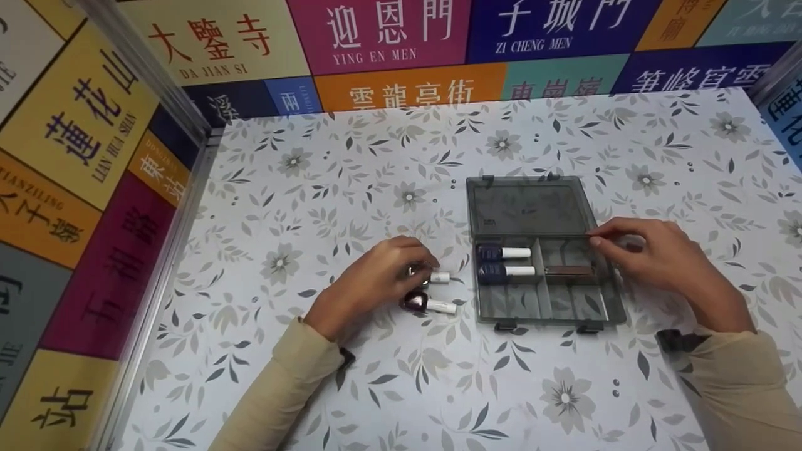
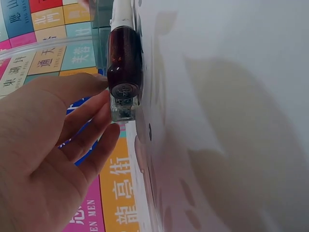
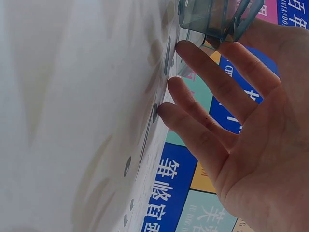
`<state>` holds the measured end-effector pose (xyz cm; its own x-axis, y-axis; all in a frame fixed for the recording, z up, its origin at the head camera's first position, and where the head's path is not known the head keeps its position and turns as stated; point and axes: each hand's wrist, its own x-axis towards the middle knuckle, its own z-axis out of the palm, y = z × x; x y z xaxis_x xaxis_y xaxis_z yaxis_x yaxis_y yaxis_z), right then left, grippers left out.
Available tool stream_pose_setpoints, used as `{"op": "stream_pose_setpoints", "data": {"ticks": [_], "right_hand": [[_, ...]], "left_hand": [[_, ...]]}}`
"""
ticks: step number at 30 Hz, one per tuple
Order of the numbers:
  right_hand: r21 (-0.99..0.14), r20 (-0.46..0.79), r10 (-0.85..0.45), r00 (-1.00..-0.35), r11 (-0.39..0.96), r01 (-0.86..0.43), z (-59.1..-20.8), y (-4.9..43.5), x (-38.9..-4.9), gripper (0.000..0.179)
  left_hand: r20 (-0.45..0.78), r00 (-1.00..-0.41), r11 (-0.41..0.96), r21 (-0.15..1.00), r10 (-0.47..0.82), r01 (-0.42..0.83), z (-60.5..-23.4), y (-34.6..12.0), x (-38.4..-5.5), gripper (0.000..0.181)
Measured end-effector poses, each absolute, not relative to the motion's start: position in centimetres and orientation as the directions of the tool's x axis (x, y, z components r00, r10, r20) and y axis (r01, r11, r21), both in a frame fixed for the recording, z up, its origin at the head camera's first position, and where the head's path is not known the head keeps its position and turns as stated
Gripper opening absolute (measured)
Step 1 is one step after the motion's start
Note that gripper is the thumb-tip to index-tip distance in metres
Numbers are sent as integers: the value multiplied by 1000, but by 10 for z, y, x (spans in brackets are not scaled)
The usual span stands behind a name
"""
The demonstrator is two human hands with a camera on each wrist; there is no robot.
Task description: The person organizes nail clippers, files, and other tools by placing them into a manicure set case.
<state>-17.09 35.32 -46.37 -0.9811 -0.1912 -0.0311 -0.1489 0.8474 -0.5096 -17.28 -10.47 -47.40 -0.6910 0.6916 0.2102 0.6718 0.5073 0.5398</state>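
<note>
A clear bottle (image 1: 438,277) is pinched by the left hand (image 1: 385,269) beside a dark bottle (image 1: 418,302); the compartment box (image 1: 510,305) is pinched at its edge by the right hand (image 1: 667,258).

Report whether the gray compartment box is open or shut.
The box is open: its lid lies folded back, leaving two white-capped bottles uncovered inside.

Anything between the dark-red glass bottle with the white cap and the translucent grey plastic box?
No: in the head view, only bare white, leaf-printed tabletop lies between the bottle and the box.
</note>
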Motion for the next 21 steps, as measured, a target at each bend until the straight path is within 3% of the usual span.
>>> {"op": "stream_pose_setpoints", "data": {"ticks": [21], "right_hand": [[-513, -37, -198, -980, 845, -151, -463, 354, -169, 19]], "left_hand": [[99, -699, 529, 582, 708, 618, -475, -111, -170, 22]]}}
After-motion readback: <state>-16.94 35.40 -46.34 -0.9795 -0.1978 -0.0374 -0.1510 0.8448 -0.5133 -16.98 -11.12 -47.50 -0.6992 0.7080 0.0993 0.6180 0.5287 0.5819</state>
